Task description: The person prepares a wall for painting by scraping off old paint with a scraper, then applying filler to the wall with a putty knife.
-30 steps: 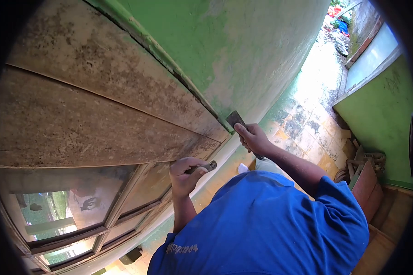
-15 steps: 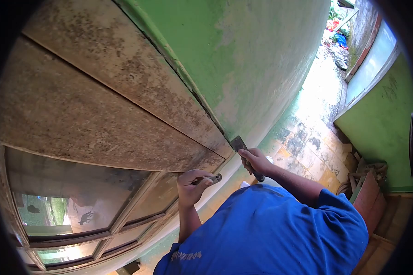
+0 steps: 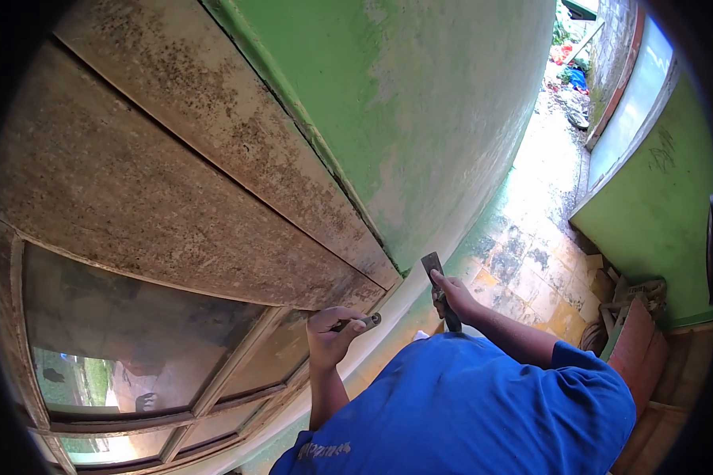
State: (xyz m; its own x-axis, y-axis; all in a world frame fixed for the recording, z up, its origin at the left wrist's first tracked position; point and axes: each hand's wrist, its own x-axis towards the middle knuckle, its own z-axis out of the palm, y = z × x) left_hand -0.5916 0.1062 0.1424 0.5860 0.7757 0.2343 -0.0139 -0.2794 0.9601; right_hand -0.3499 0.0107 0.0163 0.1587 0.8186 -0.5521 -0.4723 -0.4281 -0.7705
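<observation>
My left hand [image 3: 334,336] is closed round a short cylindrical metal tool [image 3: 366,322], beside the lower end of a stained wooden panel [image 3: 174,190] and above the glass window [image 3: 135,332]. My right hand [image 3: 454,299] grips a dark flat-bladed tool [image 3: 432,265], its blade pointing up and its lower end near the blue shirt [image 3: 467,396]. That blade stands a little to the right of the corner where the panel meets the green wall [image 3: 325,71], apart from it.
Worn tiles [image 3: 523,261] run along the wall toward a bright opening at the upper right. On the right are another green wall [image 3: 650,190], a reddish board [image 3: 634,344] and a pile of wooden pieces [image 3: 646,293].
My right hand has moved slightly right and down, taking the dark blade away from the corner by the wall. My left hand has shifted slightly down. The view has moved a little.
</observation>
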